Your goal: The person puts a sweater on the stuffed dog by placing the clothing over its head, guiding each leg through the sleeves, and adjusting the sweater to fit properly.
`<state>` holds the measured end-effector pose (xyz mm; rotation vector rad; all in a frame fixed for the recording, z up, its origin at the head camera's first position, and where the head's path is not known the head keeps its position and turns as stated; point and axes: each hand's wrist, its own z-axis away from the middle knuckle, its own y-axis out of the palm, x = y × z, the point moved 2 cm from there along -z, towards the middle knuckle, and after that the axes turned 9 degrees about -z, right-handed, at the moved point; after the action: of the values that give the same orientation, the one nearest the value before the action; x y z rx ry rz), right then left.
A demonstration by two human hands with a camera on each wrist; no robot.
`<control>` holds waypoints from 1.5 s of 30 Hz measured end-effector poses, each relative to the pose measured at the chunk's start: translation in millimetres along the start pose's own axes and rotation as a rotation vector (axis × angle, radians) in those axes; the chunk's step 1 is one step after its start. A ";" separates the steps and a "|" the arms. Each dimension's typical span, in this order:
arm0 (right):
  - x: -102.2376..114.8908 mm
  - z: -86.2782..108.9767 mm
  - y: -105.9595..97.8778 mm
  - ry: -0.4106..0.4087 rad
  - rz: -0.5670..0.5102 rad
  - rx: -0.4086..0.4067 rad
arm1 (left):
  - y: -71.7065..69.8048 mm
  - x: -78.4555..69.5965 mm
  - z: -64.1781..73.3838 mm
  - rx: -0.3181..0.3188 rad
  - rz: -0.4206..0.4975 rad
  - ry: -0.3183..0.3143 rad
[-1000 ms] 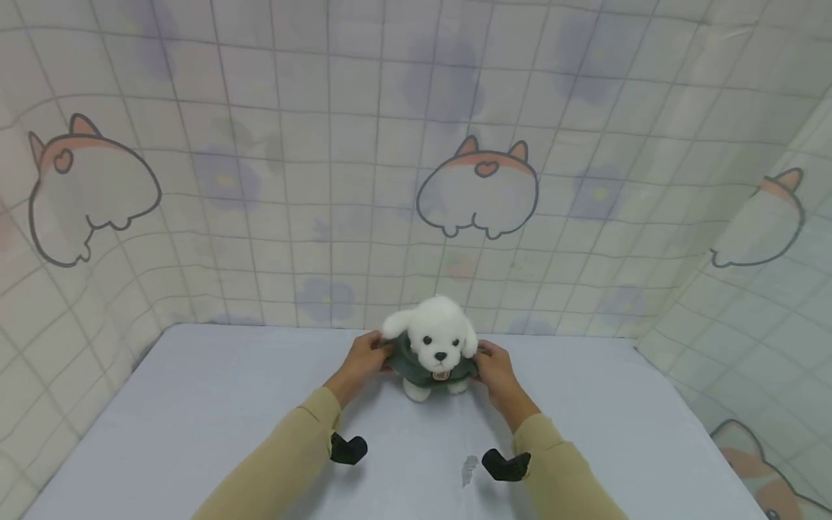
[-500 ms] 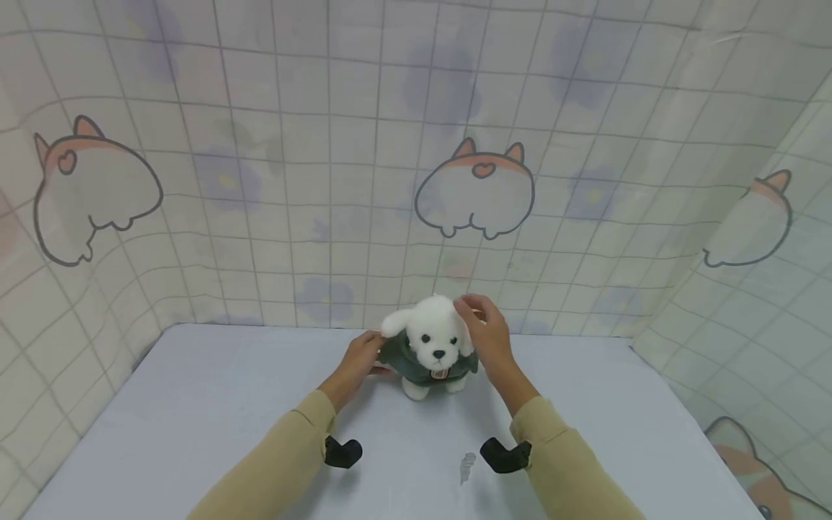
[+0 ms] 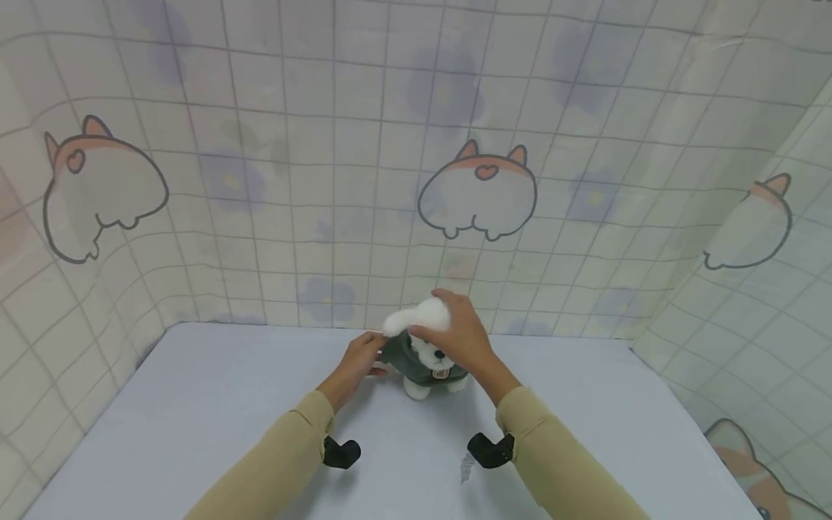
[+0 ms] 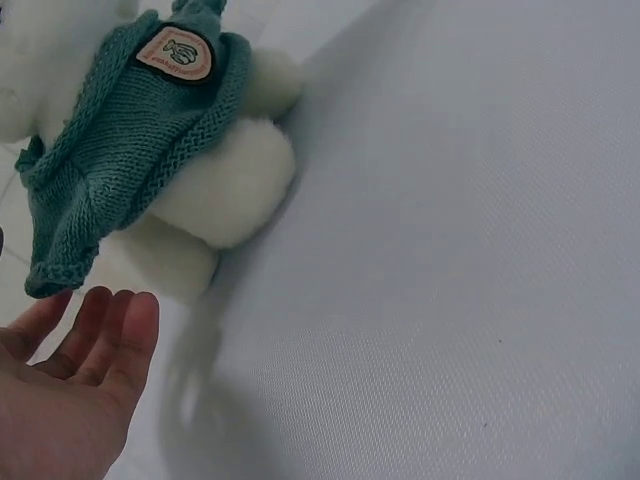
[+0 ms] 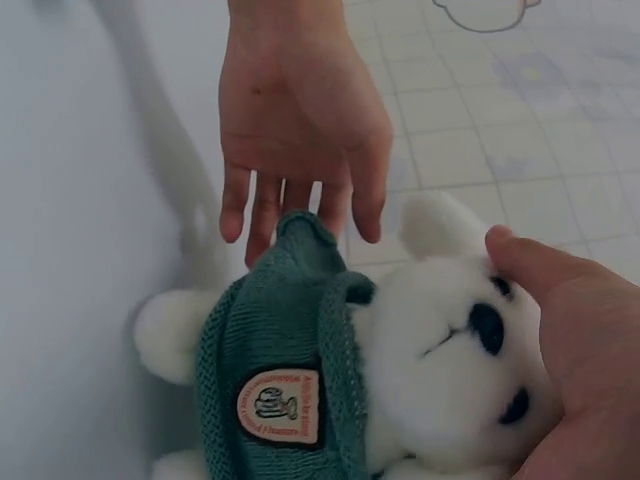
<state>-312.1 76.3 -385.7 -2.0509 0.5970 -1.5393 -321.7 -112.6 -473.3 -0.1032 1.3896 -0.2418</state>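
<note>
Patch (image 5: 280, 408) on sweater (image 5: 280, 300) of plush dog (image 3: 427, 352) bears unreadable lettering (image 5: 308, 402).

Your right hand (image 3: 463, 328) hides part of the plush dog's face (image 3: 426, 352) in the head view, where its patch (image 3: 441, 374) is too small for you to read.

the plush dog (image 3: 417, 318) near the table's back edge is white, with a black nose (image 5: 487, 328) and dark eyes (image 5: 514, 407); its knitted sweater (image 5: 285, 310) is teal green, bearing a salmon-pink patch (image 5: 280, 407) rimmed in black. the table (image 3: 247, 404) looks plain bluish white from here, with a grey mark (image 3: 466, 469) well forward of that edge. the sleeves (image 3: 273, 448) are plain khaki, the wrist pieces (image 3: 341, 453) black. beyond the back edge, the cream wall cloth (image 3: 312, 238) shows thin grey squares, lilac flowers (image 3: 327, 300) with yellow centres and grey-outlined white-and-orange animals (image 3: 477, 195).
</note>
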 end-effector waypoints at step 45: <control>-58.9 20.1 -18.4 0.426 -1.010 -0.268 | 7.3 -1.1 9.0 0.204 -0.145 0.176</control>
<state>-307.3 129.5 -422.5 -2.3834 -0.1904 -2.6115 -312.2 -105.9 -472.2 -0.0136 1.5254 -0.5219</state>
